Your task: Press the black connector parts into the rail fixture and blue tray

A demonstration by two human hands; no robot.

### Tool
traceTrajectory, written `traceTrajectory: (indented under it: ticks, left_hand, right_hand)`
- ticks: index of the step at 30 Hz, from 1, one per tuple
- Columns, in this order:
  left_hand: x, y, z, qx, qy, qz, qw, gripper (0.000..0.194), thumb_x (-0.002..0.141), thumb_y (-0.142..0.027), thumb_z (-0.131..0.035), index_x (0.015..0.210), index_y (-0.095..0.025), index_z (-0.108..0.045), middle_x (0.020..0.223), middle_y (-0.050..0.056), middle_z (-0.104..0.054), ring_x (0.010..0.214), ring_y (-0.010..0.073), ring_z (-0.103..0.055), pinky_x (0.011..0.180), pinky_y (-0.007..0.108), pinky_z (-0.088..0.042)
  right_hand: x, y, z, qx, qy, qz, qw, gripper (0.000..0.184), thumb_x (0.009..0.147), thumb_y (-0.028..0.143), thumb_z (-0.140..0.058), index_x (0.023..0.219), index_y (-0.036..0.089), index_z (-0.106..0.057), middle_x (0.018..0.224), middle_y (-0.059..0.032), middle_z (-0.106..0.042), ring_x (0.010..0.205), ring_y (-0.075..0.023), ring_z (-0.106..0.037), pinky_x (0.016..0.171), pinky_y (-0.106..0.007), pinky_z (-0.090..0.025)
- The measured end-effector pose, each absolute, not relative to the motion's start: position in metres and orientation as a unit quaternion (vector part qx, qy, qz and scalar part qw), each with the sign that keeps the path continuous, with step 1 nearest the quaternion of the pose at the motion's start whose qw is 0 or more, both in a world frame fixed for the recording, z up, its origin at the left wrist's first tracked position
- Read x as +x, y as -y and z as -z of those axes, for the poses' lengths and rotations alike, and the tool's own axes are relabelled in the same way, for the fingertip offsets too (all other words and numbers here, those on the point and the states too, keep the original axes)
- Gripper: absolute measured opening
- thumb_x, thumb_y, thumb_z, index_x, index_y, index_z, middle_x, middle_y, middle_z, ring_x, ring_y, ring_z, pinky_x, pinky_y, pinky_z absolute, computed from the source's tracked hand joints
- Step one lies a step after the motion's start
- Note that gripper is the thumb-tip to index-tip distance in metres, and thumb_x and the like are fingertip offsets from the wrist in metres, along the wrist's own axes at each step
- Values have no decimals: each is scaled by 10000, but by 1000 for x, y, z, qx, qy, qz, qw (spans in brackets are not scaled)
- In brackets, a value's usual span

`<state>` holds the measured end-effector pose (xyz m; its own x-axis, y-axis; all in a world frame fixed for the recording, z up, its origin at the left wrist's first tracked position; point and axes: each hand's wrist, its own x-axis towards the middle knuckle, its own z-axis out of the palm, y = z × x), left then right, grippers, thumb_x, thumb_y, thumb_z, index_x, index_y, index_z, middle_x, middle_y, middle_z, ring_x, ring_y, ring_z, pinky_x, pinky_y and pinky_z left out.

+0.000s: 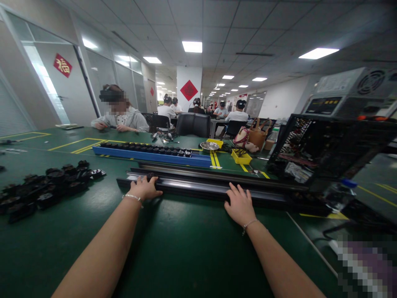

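Observation:
A long black rail with a shiny groove lies across the green table in front of me. My left hand rests on it near its left end, fingers spread over the top and thumb apart along the front side. Close to those fingertips is a small dark piece, partly hidden, whose kind I cannot make out. Farther right, my right hand lies on the rail's front edge with its fingers apart. Neither hand is closed around anything. Just behind runs a second dark rail, roughly parallel.
Several small black parts are heaped at left. A blue rail filled with black parts lies behind, near a metal dish and a yellow bin. An opened computer case stands at right. Across the table sits a person.

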<state>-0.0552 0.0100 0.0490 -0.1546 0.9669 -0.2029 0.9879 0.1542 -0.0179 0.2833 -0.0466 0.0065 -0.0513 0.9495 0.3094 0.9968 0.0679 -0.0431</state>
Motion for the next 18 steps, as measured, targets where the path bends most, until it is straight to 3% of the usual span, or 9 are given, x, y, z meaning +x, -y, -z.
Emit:
traceTrajectory:
  ticks: [7, 12, 18]
  left_hand:
    - [-66, -12, -32, 679, -733, 47, 22, 819, 704, -575, -524, 1417, -357, -183, 1504, 149, -170, 1353, 419, -92, 1013, 593, -163]
    - [-76, -14, -20, 699, -715, -3, -39, 737, 746, -525, -497, 1407, -379, -207, 1490, 136, -227, 1353, 384, -157, 1001, 574, -212]
    - [-83, -13, -21, 684, -729, -27, -18, 798, 702, -709, -412, 1401, -360, -251, 1467, 142, -283, 1348, 383, -175, 1001, 580, -215]
  right_hand:
    - [283, 46, -8, -679, 719, 82, 125, 316, 765, 258, -442, 1037, 193, -590, 1438, -47, -361, 1317, -310, -265, 1058, -544, -159]
    - [283, 46, -9, -679, 720, 76, 123, 317, 774, 262, -437, 1047, 196, -584, 1441, -53, -354, 1323, -306, -253, 1058, -548, -153]
    - [284, 46, -9, -677, 721, 75, 123, 319, 777, 268, -438, 1051, 196, -584, 1442, -50, -353, 1323, -306, -249, 1059, -546, -155]
